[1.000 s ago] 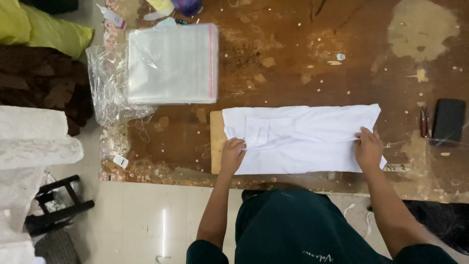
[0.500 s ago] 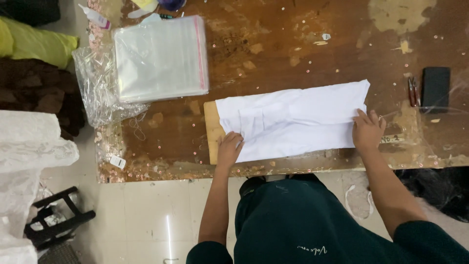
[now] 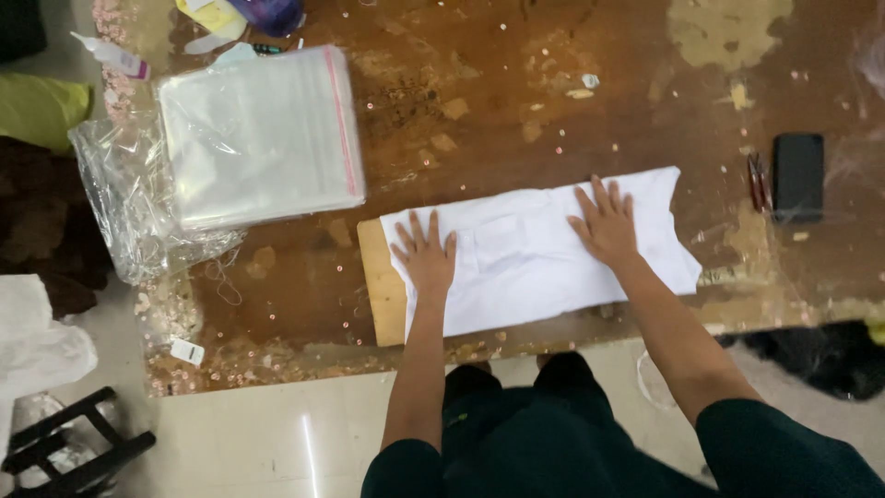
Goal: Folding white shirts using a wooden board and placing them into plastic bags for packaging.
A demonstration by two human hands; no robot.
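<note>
**Flat palms on a folded white cloth**

The left hand [image 3: 425, 259] lay open, fingers spread, palm down on the left part of the white cloth [image 3: 535, 254]; nothing was gripped. The right hand [image 3: 606, 223] was open too, pressed flat on the cloth towards 3 o'clock from the left one. Neither grip was closed on anything.

The cloth lay near the tabletop's [image 3: 516, 111] front edge, at 6 o'clock from the tabletop's middle, and covered most of a wooden board [image 3: 380, 290], whose bare end showed at 9 o'clock of the left hand.

To press well, I judged that the palms should stay flat and sweep outward towards 9 and 3 o'clock, so that creases were pushed out and not bunched. The near edge hung close to the tabletop's edge, so pressure should go down, not towards the body.

At 10 o'clock from the cloth sat a stack of clear bags [image 3: 263, 134] on loose plastic wrap [image 3: 129, 217]. At 3 o'clock, well apart, lay a dark phone [image 3: 798, 175] with a thin reddish tool [image 3: 758, 181] just beside it.

What kind of garment the cloth was could not be told; only faint seams showed. The board's extent under it was hidden. Things at 12 o'clock were cut off by the frame, and the reddish tool was too small to identify.
</note>
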